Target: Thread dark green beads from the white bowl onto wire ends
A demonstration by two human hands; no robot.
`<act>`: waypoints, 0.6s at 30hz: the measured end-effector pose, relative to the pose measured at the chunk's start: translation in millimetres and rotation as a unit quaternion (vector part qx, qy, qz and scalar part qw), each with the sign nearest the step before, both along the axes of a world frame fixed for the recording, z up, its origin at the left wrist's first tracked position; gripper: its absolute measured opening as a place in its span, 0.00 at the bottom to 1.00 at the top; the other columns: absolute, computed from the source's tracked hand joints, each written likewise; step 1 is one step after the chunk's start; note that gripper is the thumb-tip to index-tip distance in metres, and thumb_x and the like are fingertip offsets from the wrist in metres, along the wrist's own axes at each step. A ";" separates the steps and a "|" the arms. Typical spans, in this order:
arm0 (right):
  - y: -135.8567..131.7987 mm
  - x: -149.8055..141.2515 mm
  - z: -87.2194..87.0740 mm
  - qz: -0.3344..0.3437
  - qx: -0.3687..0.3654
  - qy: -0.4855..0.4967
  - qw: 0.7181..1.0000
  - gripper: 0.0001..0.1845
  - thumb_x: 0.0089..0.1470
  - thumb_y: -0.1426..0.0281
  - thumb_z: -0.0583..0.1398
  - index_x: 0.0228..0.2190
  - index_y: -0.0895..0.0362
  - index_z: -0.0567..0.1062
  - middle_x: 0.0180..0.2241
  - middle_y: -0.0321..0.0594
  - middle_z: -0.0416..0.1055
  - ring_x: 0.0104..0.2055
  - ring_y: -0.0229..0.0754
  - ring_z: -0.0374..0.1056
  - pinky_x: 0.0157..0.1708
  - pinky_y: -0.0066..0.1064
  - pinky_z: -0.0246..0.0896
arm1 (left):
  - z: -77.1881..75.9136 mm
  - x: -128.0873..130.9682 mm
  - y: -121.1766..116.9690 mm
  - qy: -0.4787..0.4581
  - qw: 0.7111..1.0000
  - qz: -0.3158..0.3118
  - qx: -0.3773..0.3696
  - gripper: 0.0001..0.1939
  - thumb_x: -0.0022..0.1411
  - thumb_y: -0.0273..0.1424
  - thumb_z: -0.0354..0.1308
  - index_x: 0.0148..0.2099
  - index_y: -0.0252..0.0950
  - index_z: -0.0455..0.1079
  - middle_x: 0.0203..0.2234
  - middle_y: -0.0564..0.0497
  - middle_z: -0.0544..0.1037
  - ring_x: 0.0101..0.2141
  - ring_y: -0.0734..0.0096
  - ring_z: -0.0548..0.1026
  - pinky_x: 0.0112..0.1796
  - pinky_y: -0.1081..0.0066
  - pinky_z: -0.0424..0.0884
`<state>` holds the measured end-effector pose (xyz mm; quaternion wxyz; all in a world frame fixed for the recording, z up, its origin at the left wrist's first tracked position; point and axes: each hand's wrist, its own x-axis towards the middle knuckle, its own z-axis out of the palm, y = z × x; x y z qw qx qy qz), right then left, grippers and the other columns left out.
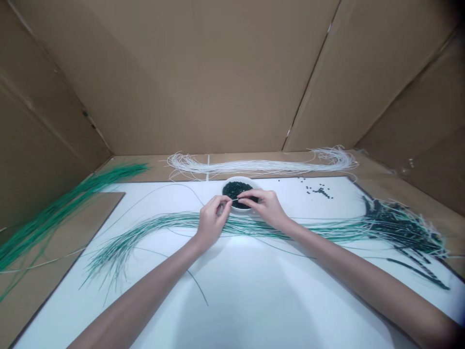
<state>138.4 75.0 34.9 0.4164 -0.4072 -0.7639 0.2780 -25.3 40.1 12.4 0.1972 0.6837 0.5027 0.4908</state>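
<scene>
My left hand (213, 215) is closed in a pinch on a thin strand (234, 199), whose short pale end shows between my fingertips. My right hand (267, 207) meets it from the other side, thumb and forefinger closed at that end; whatever they hold is too small to make out. Both hands are over the near rim of a white bowl (240, 212) filled with small dark beads (237, 188). Below my wrists runs a long bundle of green and white strands (174, 219), with dark beads strung thickly at its right end (403, 225).
Loose dark beads (321, 191) lie right of the bowl on the white board (247, 291). A bundle of white strands (261, 167) stretches along the back, and a green bundle (72, 201) lies at the left. Cardboard walls (203, 77) enclose the back and sides.
</scene>
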 end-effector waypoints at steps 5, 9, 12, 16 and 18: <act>-1.3 0.3 -0.4 -0.003 0.001 -0.011 1.000 0.06 0.47 0.70 0.59 0.29 0.55 0.76 0.31 0.36 0.75 0.34 0.39 0.69 0.37 0.30 0.61 | -1.1 -0.2 1.3 0.005 1.000 -0.003 0.000 0.09 0.59 0.33 0.49 0.35 0.34 0.66 0.26 0.52 0.71 0.24 0.78 0.63 0.28 0.77 0.59; -2.0 -0.4 -1.0 -0.010 0.006 -0.013 1.000 0.05 0.45 0.70 0.60 0.27 0.56 0.76 0.29 0.36 0.75 0.33 0.40 0.69 0.35 0.30 0.61 | -1.1 -0.4 1.6 0.008 1.000 -0.009 -0.003 0.09 0.59 0.33 0.49 0.36 0.34 0.67 0.27 0.52 0.71 0.23 0.78 0.63 0.27 0.77 0.60; -2.0 -0.8 -2.6 -0.014 0.005 -0.007 1.000 0.05 0.45 0.69 0.60 0.27 0.56 0.76 0.29 0.37 0.75 0.32 0.39 0.69 0.34 0.29 0.61 | -0.7 -0.5 1.4 0.009 1.000 -0.011 -0.002 0.09 0.59 0.33 0.49 0.35 0.35 0.67 0.26 0.52 0.71 0.23 0.78 0.63 0.27 0.77 0.60; -2.0 -1.1 -4.3 -0.021 -0.004 0.005 1.000 0.07 0.44 0.67 0.60 0.27 0.56 0.76 0.28 0.37 0.75 0.31 0.39 0.69 0.32 0.29 0.61 | -0.5 -0.7 1.1 0.010 1.000 -0.012 0.002 0.09 0.59 0.33 0.48 0.35 0.34 0.67 0.26 0.52 0.71 0.23 0.78 0.62 0.27 0.77 0.59; -2.3 -1.4 -4.6 -0.023 -0.007 0.011 1.000 0.07 0.44 0.66 0.61 0.27 0.57 0.75 0.28 0.38 0.75 0.31 0.39 0.68 0.32 0.29 0.61 | -0.3 -0.9 1.0 0.010 1.000 -0.013 0.003 0.09 0.59 0.33 0.49 0.35 0.34 0.67 0.25 0.53 0.71 0.23 0.79 0.62 0.27 0.77 0.59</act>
